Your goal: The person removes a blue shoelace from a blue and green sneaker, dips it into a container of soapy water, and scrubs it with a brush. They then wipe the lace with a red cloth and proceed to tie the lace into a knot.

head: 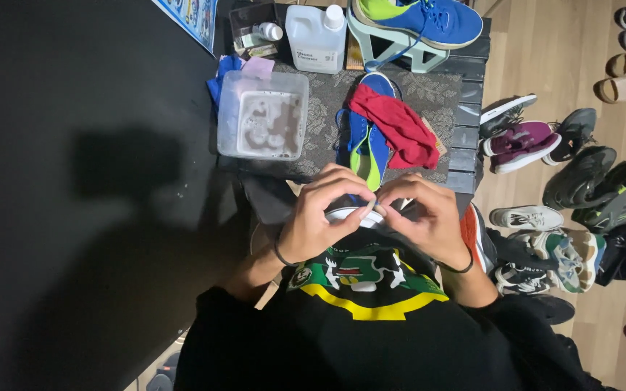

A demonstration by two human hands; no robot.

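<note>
My left hand [320, 210] and my right hand [425, 213] meet close to my chest, fingers pinched together on a white shoelace [368, 208] over a white-rimmed shoe [353, 216] that they mostly hide. Just beyond them, a blue shoe with a lime-green insole [365, 148] lies on a patterned grey mat [429, 101], partly covered by a red cloth [400, 127]. A second blue shoe [422, 20] rests on a pale green stand [393, 51] at the far edge.
A clear plastic tub of murky foamy water [264, 116] stands left of the mat. Behind it are a white jug of liquid [316, 36] and a small white bottle [269, 31]. Several pairs of shoes [566, 188] cover the wooden floor on the right. A black wall fills the left.
</note>
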